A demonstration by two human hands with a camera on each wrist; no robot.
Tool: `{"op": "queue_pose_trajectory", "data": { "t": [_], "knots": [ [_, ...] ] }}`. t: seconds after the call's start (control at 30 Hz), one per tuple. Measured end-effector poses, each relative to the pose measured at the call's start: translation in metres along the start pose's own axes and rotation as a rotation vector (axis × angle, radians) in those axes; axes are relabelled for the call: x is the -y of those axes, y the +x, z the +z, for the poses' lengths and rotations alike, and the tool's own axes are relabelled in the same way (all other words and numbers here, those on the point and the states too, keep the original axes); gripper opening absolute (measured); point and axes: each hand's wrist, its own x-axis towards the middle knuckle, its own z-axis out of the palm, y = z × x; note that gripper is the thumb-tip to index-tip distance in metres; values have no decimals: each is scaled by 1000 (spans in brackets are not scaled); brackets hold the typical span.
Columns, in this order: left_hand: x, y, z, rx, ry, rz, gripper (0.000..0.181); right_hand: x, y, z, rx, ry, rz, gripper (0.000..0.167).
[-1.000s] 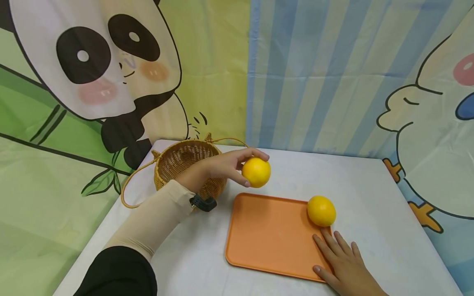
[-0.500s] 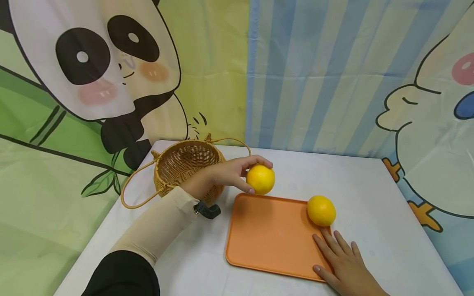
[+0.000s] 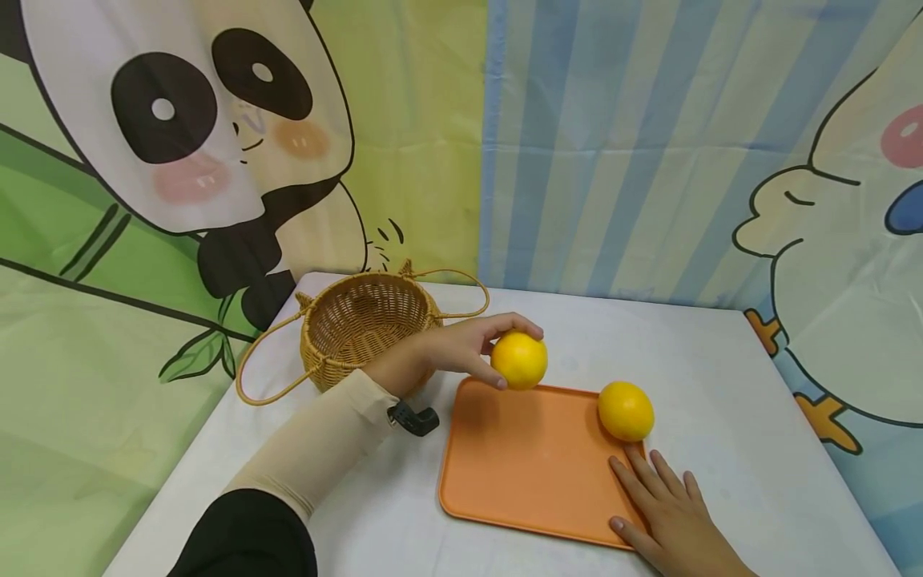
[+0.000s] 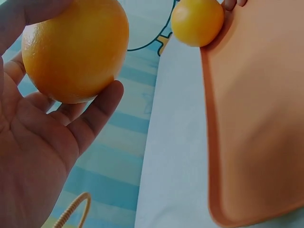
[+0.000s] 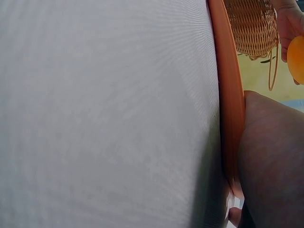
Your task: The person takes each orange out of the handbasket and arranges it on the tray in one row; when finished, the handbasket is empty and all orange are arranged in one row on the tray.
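Note:
My left hand (image 3: pixel 461 346) grips an orange (image 3: pixel 521 361) with the fingers over its top and back and the thumb at its lower near side. It holds this orange above the far left edge of an orange tray (image 3: pixel 534 473). In the left wrist view the held orange (image 4: pixel 76 52) is large, cupped by curled fingers. A second orange (image 3: pixel 626 411) sits at the tray's far right corner. My right hand (image 3: pixel 671 513) rests on the tray's right edge, fingers spread and fairly straight, the fingertips close below the second orange.
A wicker basket (image 3: pixel 375 308) with two loop handles stands at the back left, partly behind my left forearm. Nothing shows in the visible part of its inside. A white cloth (image 3: pixel 757 385) covers the table. Printed curtains (image 3: pixel 620 144) hang behind it.
My left hand has moved right and toward me with the orange, from beyond the tray to above its far edge. My right hand, the tray and the second orange have stayed put.

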Motion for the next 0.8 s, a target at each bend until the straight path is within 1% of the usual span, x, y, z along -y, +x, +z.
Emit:
{"op": "queue_pose_trajectory", "data": {
  "t": [0.13,0.33,0.43,0.57,0.8],
  "knots": [
    [6,3,8,-6,-8,-21,77,0,0,0,14,4,7,104],
    [17,6,20,-8,22,-72,77,-1,1,0,17,3,5,104],
    [23,5,25,-11,-6,-99,77,-1,1,0,20,6,7,104],
    [29,4,33,-16,-49,-119,77,-1,1,0,22,3,9,105],
    [47,3,44,-36,-57,-161,76,0,1,-1,28,1,15,104]
  ]
}}
